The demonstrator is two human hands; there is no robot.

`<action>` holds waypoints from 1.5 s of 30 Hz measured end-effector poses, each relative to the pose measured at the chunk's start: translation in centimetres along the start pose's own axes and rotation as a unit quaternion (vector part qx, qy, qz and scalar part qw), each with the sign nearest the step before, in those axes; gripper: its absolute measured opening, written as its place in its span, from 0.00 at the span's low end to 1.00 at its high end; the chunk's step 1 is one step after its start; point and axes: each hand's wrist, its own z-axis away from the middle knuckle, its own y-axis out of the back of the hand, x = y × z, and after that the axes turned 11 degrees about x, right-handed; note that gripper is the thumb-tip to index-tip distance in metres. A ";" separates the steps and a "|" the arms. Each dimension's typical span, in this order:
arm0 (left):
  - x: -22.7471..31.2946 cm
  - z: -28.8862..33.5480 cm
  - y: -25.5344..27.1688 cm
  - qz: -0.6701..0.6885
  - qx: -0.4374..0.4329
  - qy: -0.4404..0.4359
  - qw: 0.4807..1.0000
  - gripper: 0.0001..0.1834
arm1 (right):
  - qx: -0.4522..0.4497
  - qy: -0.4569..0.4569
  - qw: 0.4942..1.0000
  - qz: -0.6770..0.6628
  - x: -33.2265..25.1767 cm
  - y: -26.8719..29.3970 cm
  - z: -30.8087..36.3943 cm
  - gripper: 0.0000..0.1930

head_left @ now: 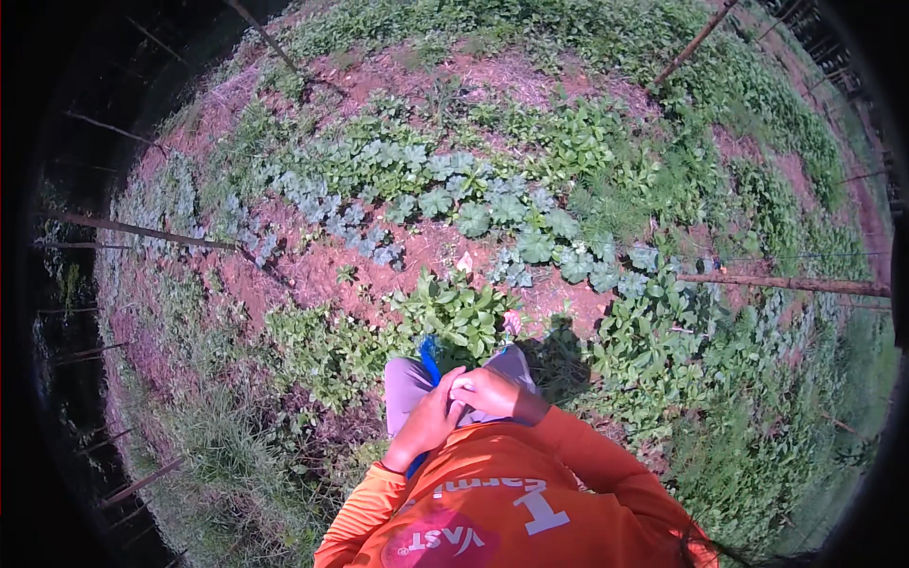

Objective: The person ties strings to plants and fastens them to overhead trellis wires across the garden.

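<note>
My left hand (428, 422) and my right hand (496, 391) meet in front of my lap, fingers drawn together and touching. The right fingers lie over the left ones, so anything between them is hidden. A blue strip (429, 358), maybe cloth or a strap, rests on my left knee just beyond the left hand. More blue shows beside my left wrist. Grey-purple trousers (401, 383) cover my bent legs. Right in front of my knees grows a leafy green plant (459, 308).
Broad grey-green leafy plants (473, 216) run across the reddish soil (331, 275) ahead. Wooden poles stand at the left (151, 230), right (786, 282) and far right (696, 43). Tall grass (227, 454) grows at the near left, and low weeds (644, 369) spread to my right.
</note>
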 end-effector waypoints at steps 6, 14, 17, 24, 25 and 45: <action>-8.0 -1.2 9.5 -0.109 0.080 0.040 0.990 0.13 | 0.020 -0.083 0.993 -0.084 3.9 4.6 0.2 0.15; -18.6 -3.5 19.6 -0.228 0.074 0.034 0.970 0.12 | 0.321 -0.195 0.927 -0.003 2.3 2.4 2.6 0.12; -22.9 -5.5 22.8 -0.307 0.147 -0.020 0.940 0.11 | 0.414 -0.223 0.880 -0.075 2.0 -1.9 3.1 0.11; -33.5 -7.0 23.0 -0.353 0.010 0.044 0.934 0.09 | 0.475 -0.286 0.828 -0.078 12.6 -10.9 -2.0 0.13; -35.4 -6.5 21.7 -0.358 -0.038 0.045 0.932 0.11 | 0.463 -0.299 0.834 -0.027 15.7 -11.8 -3.3 0.15; -39.4 -8.0 10.4 -0.004 -0.292 0.237 0.926 0.11 | 0.248 -0.153 0.741 0.605 56.1 1.1 -29.6 0.24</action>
